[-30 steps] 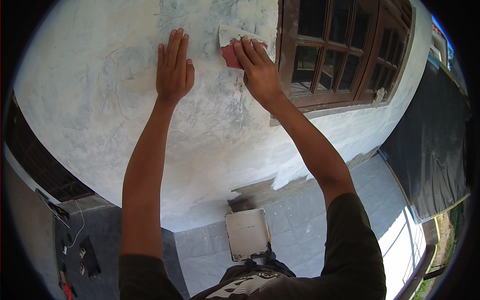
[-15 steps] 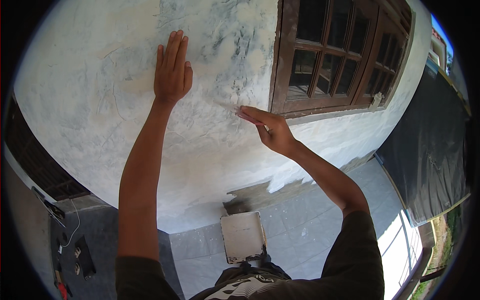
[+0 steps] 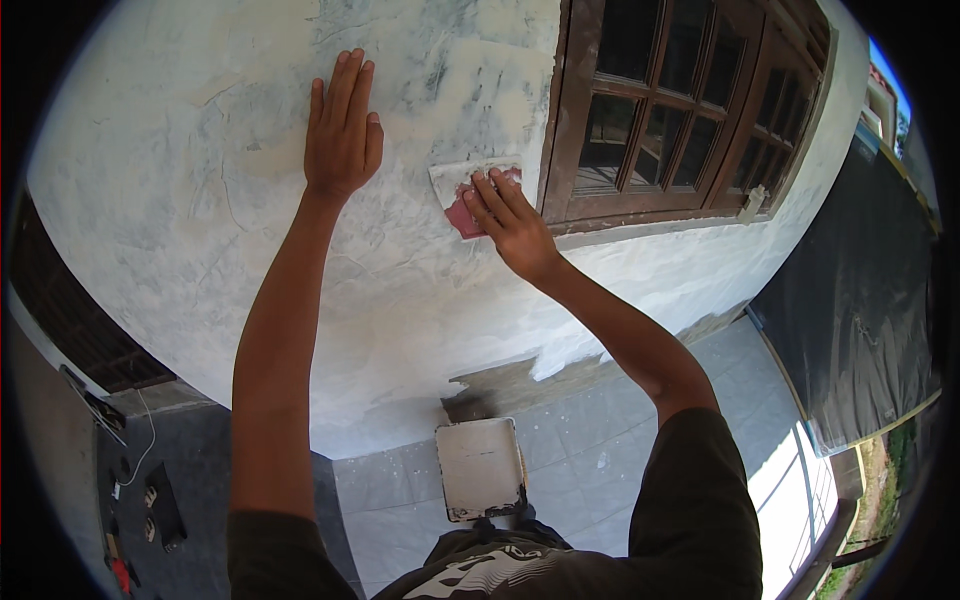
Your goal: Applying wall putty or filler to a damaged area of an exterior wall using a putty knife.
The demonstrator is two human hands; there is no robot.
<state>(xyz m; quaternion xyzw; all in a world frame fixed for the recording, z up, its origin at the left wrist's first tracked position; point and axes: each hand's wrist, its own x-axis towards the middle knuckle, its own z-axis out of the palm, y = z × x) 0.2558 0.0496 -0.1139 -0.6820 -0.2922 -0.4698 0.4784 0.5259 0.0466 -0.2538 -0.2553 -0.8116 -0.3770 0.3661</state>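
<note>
My left hand (image 3: 343, 135) lies flat against the white, patchily coated wall (image 3: 270, 240), its fingers stretched upward and nothing in it. To the right, just beside the window, my right hand (image 3: 522, 238) grips a reddish putty spreader (image 3: 463, 216) with a pale, smeared blade edge. The fingers press over the spreader's face, and its broad blade lies against the wall. Part of the spreader is hidden under them. Grey-green streaks show through the coating above both hands.
A brown wooden window frame (image 3: 600, 208) with small panes borders the work on the right. Below, a pale rectangular tray (image 3: 480, 468) with dark, stained edges sits near my feet on a grey ground sheet (image 3: 590, 470). Dark plastic sheeting (image 3: 850, 310) hangs at the far right.
My right hand has turned the spreader from edge-on to flat against the wall and moved it slightly up. The streaks beside the window look more covered. My left hand has shifted slightly up.
</note>
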